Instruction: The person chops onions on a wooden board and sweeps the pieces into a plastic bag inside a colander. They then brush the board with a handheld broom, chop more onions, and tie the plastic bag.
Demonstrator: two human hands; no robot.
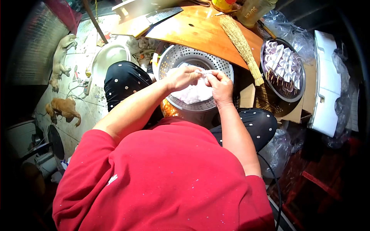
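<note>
My left hand and my right hand meet above a grey perforated colander between my knees. The fingers of both hands are pinched together on a small whitish piece, whose kind I cannot make out. Right below them, a heap of pale pinkish-white pieces lies in the colander. My fingers partly cover the heap.
Beyond the colander is a wooden board bearing a cleaver and a straw bundle. Loaded skewers fill a dark colander at right. A white basin and two dogs are on the left floor.
</note>
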